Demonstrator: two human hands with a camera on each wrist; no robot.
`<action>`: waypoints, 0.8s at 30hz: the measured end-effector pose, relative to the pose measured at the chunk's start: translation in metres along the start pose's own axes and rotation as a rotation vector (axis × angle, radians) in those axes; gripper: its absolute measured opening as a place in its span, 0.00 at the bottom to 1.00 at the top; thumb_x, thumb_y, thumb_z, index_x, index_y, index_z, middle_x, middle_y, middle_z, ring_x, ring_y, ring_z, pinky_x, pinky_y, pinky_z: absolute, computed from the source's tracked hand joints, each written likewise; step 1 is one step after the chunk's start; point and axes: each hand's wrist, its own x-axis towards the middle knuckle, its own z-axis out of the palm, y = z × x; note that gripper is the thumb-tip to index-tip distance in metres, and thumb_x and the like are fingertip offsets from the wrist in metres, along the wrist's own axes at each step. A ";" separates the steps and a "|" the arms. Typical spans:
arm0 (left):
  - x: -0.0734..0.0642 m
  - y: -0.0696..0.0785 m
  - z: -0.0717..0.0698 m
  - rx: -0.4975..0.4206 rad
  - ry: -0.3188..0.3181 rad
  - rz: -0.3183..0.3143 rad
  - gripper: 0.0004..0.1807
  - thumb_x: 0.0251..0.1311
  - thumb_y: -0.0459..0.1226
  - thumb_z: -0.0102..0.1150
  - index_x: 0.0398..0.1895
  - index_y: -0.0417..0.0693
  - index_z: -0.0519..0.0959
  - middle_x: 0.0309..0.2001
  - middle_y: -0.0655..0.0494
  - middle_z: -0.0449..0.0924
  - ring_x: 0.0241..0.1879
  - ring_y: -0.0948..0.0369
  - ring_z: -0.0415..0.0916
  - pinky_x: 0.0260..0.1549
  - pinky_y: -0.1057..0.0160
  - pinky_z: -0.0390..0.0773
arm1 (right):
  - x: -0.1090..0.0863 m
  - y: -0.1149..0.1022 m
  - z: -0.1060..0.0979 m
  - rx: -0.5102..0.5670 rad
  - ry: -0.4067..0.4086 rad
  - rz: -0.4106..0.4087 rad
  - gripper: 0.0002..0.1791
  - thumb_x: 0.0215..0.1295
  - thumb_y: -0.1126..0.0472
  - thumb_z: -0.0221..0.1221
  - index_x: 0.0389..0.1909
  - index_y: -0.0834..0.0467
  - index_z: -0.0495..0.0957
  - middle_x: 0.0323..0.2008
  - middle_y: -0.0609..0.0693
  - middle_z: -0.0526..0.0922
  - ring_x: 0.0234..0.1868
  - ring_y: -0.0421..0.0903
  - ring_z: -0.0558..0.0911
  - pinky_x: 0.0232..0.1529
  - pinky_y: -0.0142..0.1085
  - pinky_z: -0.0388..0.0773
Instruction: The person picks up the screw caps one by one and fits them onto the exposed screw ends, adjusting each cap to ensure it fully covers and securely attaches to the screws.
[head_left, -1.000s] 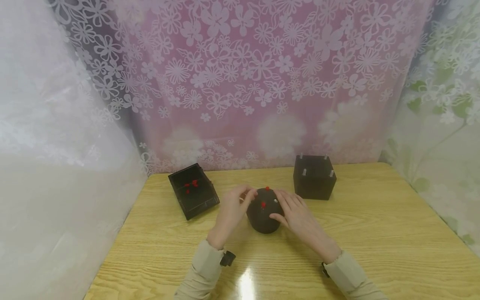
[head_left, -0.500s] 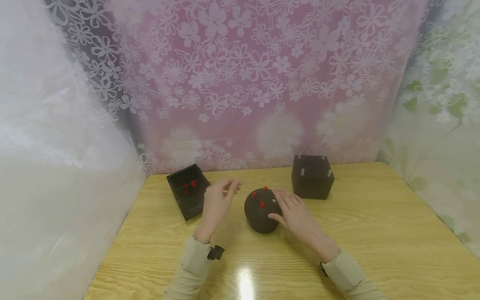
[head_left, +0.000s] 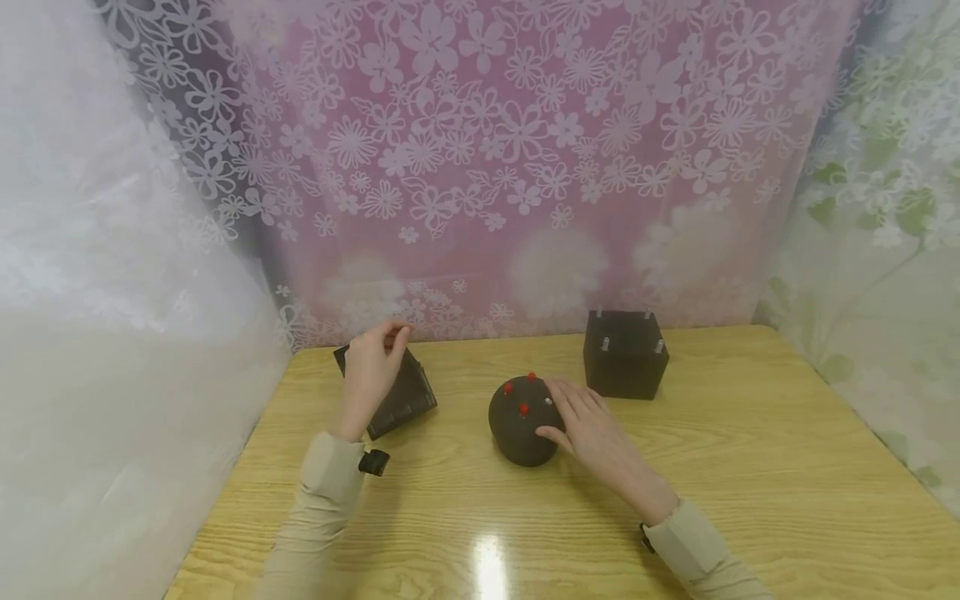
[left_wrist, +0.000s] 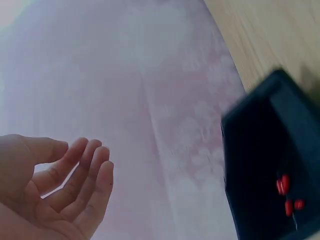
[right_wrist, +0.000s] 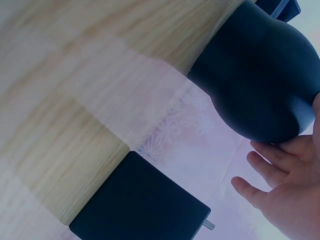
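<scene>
A dark, rounded dome-like object (head_left: 519, 433) stands mid-table, with several small knobs on top: red ones (head_left: 524, 409) and a whitish one (head_left: 548, 402). My right hand (head_left: 596, 433) rests against its right side, fingers fairly straight and thumb apart; the right wrist view shows fingertips touching the dark surface (right_wrist: 260, 75). Over the black open box (head_left: 408, 400) at the left is my left hand (head_left: 369, 371), raised, thumb near the index finger. The left wrist view shows its loosely bent fingers (left_wrist: 102, 182) with nothing visible between them. Small red pieces (left_wrist: 283, 184) lie in the box.
A black block (head_left: 626, 358) with metal posts on its top stands at the back right of the wooden table (head_left: 675, 475). Patterned curtains (head_left: 525, 167) hang behind the table and at both sides.
My left hand has left the rounded object and moved left over the box. A third red knob now shows on the object. My right hand has stayed in place.
</scene>
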 end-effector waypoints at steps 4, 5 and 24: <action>0.015 -0.016 -0.005 0.050 -0.044 -0.058 0.11 0.73 0.35 0.57 0.48 0.37 0.84 0.41 0.42 0.88 0.37 0.47 0.87 0.35 0.47 0.84 | 0.000 0.001 0.001 -0.002 0.014 -0.004 0.46 0.76 0.32 0.36 0.74 0.69 0.61 0.67 0.65 0.72 0.68 0.62 0.71 0.65 0.60 0.71; 0.018 -0.020 -0.006 0.067 -0.064 -0.079 0.11 0.74 0.35 0.56 0.48 0.37 0.83 0.42 0.41 0.87 0.37 0.47 0.87 0.37 0.45 0.84 | 0.000 0.001 0.001 -0.003 0.017 -0.005 0.46 0.76 0.32 0.36 0.74 0.69 0.61 0.67 0.65 0.72 0.68 0.62 0.71 0.65 0.60 0.71; 0.051 -0.080 0.008 0.367 -0.512 -0.264 0.11 0.69 0.32 0.58 0.40 0.31 0.86 0.46 0.36 0.86 0.54 0.36 0.78 0.64 0.28 0.62 | 0.000 0.003 0.000 -0.015 0.024 -0.018 0.46 0.77 0.34 0.37 0.73 0.70 0.61 0.66 0.66 0.73 0.66 0.64 0.73 0.63 0.60 0.72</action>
